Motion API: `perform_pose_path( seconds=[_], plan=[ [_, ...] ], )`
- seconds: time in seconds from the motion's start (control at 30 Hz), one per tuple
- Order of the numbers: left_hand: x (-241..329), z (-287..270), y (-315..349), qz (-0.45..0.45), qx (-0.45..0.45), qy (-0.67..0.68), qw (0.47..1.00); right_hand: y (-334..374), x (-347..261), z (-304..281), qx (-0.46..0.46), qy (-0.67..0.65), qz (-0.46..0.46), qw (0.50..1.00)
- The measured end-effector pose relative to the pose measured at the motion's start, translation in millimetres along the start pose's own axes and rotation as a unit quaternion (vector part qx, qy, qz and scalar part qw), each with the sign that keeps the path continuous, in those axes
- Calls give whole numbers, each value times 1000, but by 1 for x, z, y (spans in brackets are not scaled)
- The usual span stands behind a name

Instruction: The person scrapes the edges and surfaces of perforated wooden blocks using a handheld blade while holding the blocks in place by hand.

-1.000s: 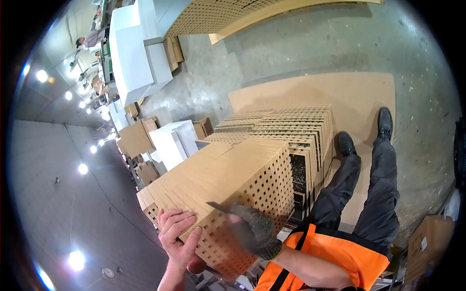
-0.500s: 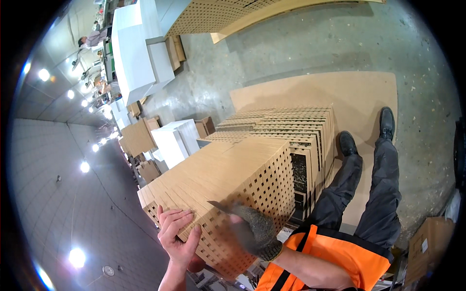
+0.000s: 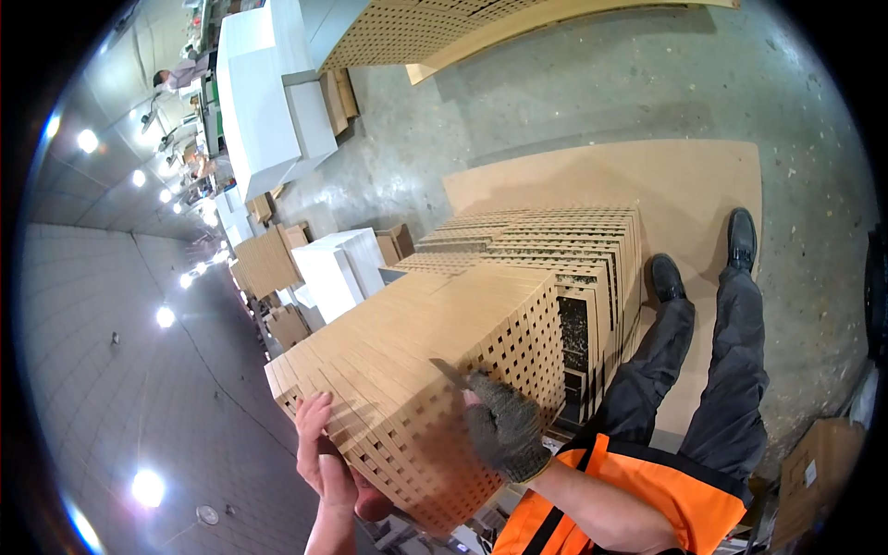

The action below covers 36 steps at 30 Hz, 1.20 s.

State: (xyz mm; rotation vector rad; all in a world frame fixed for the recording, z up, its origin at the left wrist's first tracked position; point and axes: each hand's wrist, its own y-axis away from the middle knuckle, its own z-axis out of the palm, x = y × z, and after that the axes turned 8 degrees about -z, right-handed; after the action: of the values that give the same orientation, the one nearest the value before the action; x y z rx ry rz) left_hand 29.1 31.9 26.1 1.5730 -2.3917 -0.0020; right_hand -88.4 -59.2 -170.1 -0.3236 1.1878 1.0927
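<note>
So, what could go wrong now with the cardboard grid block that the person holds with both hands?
The cardboard grid block is large, and only the bare left hand and the gloved right hand grip it at its near end, so it may tip or slip. It also hides the floor ahead, beside the stacked grids near the person's shoes: tripping seems possible.

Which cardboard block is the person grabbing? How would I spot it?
Find the big flat brown sheet on the grey floor, with a stack of holey cardboard grids on it. The block sits nearest, between a bare left hand and gloved right hand.
</note>
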Motion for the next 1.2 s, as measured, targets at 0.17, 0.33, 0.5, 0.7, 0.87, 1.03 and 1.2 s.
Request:
perform_pose_path(
  seconds=[0.17, 0.33, 0.5, 0.7, 0.87, 1.03, 1.2],
  plan=[
    [-22, -8, -1, 29, 42, -94, 994, 0, 19, -10, -48, 28, 27, 998],
    [-39, -4, -10, -32, 66, -106, 992, -22, 65, -18, 31, 112, -65, 991],
    [-42, 9, -13, -46, 46, -32, 997, -48, 53, -22, -77, 238, 34, 968],
    [-35, 10, -15, -43, 40, -62, 996, 2, -39, 25, -269, 101, -99, 953],
    [-35, 10, -16, -29, 38, -89, 995, 3, -29, 32, -197, 220, -89, 951],
    [-32, 12, -15, -43, 46, -76, 995, 46, -44, 59, -251, 217, -180, 926],
    [-32, 11, -19, -32, 30, -86, 995, 82, -22, 80, -271, 502, -215, 793]
  ],
)
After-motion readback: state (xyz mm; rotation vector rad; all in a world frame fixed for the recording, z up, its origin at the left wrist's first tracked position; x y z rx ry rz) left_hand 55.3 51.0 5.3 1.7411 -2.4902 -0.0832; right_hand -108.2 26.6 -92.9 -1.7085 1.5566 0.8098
